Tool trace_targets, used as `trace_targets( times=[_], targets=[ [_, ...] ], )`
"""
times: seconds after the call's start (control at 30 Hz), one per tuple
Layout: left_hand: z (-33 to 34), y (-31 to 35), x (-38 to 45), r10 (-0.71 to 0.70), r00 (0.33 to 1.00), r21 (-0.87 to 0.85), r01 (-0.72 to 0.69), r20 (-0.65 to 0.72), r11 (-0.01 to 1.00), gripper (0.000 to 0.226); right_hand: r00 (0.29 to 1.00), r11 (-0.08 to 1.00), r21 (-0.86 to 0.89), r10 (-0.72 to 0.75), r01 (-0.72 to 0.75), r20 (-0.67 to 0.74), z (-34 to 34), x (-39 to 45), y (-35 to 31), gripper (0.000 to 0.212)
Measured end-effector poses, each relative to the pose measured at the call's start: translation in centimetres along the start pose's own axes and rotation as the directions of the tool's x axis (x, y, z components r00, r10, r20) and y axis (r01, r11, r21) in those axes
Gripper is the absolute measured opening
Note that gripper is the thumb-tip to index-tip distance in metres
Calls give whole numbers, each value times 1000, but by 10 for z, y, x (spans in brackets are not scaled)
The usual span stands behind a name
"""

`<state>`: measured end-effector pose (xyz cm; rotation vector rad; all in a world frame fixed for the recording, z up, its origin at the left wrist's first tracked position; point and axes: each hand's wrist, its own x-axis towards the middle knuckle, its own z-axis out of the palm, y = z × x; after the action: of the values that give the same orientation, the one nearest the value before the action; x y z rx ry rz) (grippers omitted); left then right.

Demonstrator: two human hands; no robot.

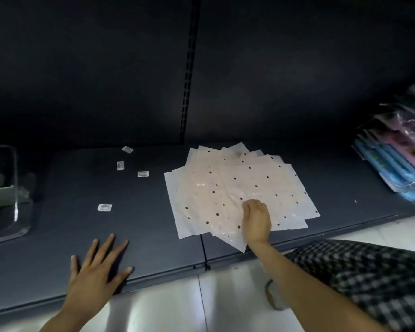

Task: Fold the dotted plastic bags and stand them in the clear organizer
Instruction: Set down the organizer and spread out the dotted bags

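Dim, soft, wide-angle edge distortion

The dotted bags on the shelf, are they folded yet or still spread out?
Spread out: the dotted bags lie flat, fanned in an overlapping pile, no creases visible.

At the frame's centre we see the fanned pile of dotted plastic bags [237, 188] lying on the shelf [141, 231], with our right hand [256, 218] on its lower edge. Our left hand [98, 267] rests on the shelf at lower left, below four small packets [104, 207]. The clear organizer [3, 188] stands at far left, and stacked packaged goods [398, 159] lie at far right.
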<state>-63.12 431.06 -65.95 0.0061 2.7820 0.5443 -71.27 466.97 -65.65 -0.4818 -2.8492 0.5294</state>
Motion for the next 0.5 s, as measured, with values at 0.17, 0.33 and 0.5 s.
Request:
trace_targets(
  times=[0.17,0.33,0.5],
  targets=[
    [-9,37,2,-4,993,-526,-60,-120,849,47,951,951,246,-237,186,197,13,-37,-84,18],
    [-10,57,4,91,988,-842,54,122,536,99,807,631,609,47,-481,589,24,-68,-182,10],
    [-26,22,21,-300,948,-786,104,-108,610,80,662,445,690,-247,-572,708,20,-74,-209,9]
  ],
)
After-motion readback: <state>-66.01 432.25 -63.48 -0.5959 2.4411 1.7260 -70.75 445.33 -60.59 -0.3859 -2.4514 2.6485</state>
